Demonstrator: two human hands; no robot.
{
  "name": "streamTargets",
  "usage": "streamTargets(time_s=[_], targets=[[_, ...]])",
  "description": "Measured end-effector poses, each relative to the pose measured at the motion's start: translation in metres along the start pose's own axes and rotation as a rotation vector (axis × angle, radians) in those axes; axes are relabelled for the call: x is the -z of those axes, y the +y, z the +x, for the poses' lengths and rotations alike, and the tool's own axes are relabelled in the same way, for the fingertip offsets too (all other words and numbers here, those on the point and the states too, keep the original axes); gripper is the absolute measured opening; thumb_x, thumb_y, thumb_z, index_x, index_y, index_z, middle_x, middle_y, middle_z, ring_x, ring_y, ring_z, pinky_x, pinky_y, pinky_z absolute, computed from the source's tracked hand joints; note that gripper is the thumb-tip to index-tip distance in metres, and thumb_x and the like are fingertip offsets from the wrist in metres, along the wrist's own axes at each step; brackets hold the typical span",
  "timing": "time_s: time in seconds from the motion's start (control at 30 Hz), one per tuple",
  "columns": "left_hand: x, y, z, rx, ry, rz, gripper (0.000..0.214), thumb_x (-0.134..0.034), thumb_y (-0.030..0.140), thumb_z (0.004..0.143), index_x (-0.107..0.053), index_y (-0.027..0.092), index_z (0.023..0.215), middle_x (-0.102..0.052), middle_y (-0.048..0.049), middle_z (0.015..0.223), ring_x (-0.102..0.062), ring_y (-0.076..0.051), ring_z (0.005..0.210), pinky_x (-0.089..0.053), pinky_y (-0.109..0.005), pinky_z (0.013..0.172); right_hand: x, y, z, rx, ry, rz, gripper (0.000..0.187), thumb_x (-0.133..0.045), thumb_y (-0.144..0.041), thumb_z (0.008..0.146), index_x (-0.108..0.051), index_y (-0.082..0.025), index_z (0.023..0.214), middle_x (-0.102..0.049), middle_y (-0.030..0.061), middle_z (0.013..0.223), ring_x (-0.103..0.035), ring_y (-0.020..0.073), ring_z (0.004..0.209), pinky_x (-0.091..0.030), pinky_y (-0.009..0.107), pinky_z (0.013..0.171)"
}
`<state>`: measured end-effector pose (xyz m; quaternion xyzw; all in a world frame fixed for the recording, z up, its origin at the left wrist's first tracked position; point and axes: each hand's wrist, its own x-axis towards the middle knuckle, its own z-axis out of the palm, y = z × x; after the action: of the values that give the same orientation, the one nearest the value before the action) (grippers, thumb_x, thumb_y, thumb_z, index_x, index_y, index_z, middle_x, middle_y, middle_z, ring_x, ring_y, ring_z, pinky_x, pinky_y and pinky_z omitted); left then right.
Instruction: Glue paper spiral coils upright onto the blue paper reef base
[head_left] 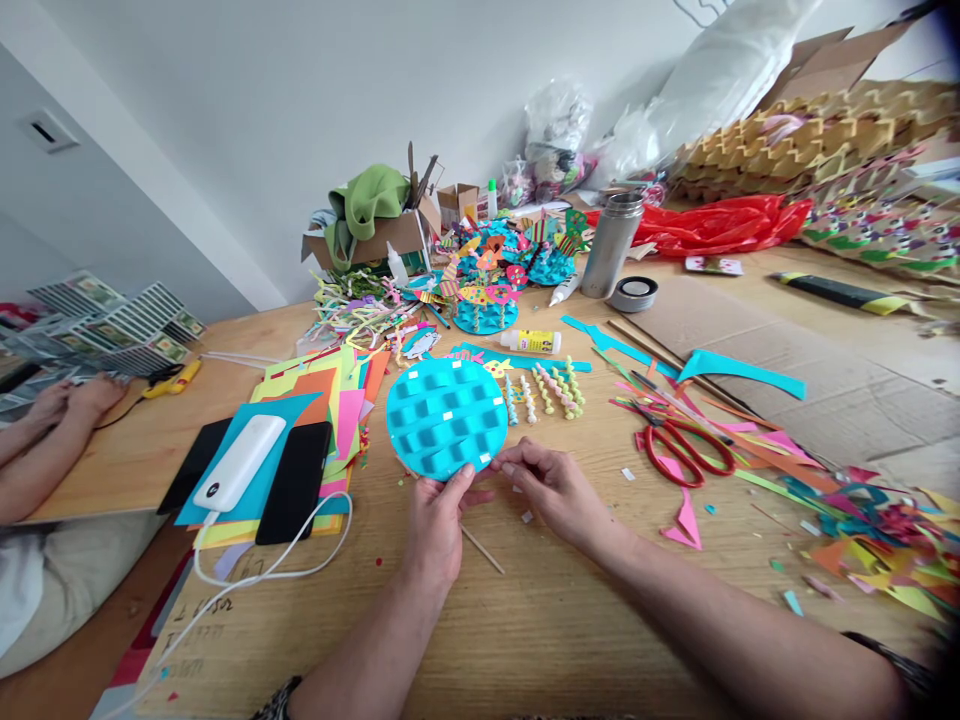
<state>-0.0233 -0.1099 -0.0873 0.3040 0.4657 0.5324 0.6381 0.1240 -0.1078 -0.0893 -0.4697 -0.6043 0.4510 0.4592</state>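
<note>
Over wood tbl, L hand pinches bumpy disc, R hand bunched, hold unclear.

The head view looks forward and down, close above the table.

Free wood right of right hand, bar paper scraps, up to scissors. Forward blocked: disc, bead sticks, then glue bottle. Left: phone and looped cable in the way. Stick lies between forearms.
</note>
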Motion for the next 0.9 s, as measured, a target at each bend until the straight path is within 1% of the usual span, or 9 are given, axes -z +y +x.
streamTargets(time_s=[0.17,0.3,0.47,0.7,0.9], targets=[[-0.0011,0.0044,0.0003,0.043,0.008,-0.058,0.027,-0.075,0.021,0.064,-0.071,0.016,0.090,-0.075,-0.0074,0.092,-0.070,-0.025,0.083,-0.054,-0.026,0.056,0.0001,0.0029,0.0004,0.023,-0.015,-0.006,0.020,-0.053,-0.029,0.087,-0.070,-0.019,0.087,-0.069,0.0048,0.080,-0.061,0.0177,0.079,-0.046,0.031,0.072],[-0.0014,0.0066,0.0002,0.067,-0.010,-0.072,0.026,-0.075,0.021,0.064,-0.071,0.014,0.089,-0.075,-0.0086,0.090,-0.070,-0.025,0.082,-0.054,-0.026,0.057,-0.0002,0.0049,0.0004,0.035,-0.010,-0.029,0.019,-0.053,-0.029,0.087,-0.070,-0.020,0.087,-0.066,0.0046,0.079,-0.060,0.0180,0.080,-0.046,0.031,0.072],[-0.0018,0.0073,0.0001,0.076,-0.005,-0.084,0.028,-0.075,0.020,0.063,-0.071,0.014,0.090,-0.075,-0.0090,0.091,-0.071,-0.025,0.081,-0.053,-0.026,0.056,-0.0010,0.0055,-0.0007,0.079,0.012,-0.074,0.020,-0.052,-0.028,0.089,-0.071,-0.020,0.087,-0.063,0.0048,0.078,-0.057,0.0171,0.077,-0.045,0.030,0.069],[-0.0014,0.0066,0.0001,0.074,-0.009,-0.084,0.029,-0.075,0.021,0.064,-0.070,0.015,0.092,-0.074,-0.0088,0.094,-0.070,-0.024,0.082,-0.053,-0.025,0.056,-0.0011,0.0073,-0.0029,0.116,0.043,-0.160,0.021,-0.050,-0.025,0.089,-0.071,-0.021,0.090,-0.055,0.0027,0.073,-0.053,0.0150,0.070,-0.042,0.028,0.064],[-0.0017,0.0064,0.0000,0.067,-0.006,-0.073,0.029,-0.075,0.022,0.063,-0.071,0.015,0.092,-0.074,-0.0088,0.095,-0.070,-0.025,0.083,-0.053,-0.025,0.056,-0.0008,0.0081,-0.0030,0.139,0.045,-0.179,0.021,-0.050,-0.024,0.090,-0.071,-0.022,0.091,-0.053,0.0025,0.073,-0.053,0.0151,0.070,-0.042,0.027,0.063]])
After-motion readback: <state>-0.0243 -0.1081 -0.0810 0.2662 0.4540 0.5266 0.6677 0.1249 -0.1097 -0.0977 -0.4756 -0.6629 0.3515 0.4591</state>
